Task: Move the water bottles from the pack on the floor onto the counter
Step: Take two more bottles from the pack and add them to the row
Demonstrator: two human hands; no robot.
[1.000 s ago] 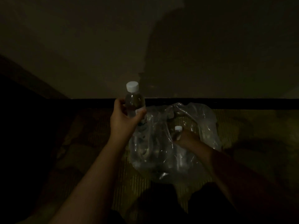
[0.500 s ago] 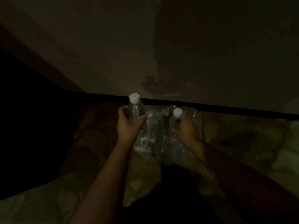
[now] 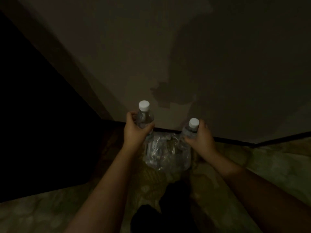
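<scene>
The two bottles (image 3: 145, 117) (image 3: 189, 132) are clear, shiny plastic with smooth white caps, the pack wrap (image 3: 166, 155) is crinkly see-through plastic, and the wall (image 3: 218, 64) looks dull.

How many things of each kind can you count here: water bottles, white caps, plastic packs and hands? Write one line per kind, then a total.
Water bottles: 2, the left bottle and the right bottle
White caps: 2, the left cap and the right cap
Plastic pack: 1
Hands: 2, the left hand and the right hand
Total: 7
</scene>
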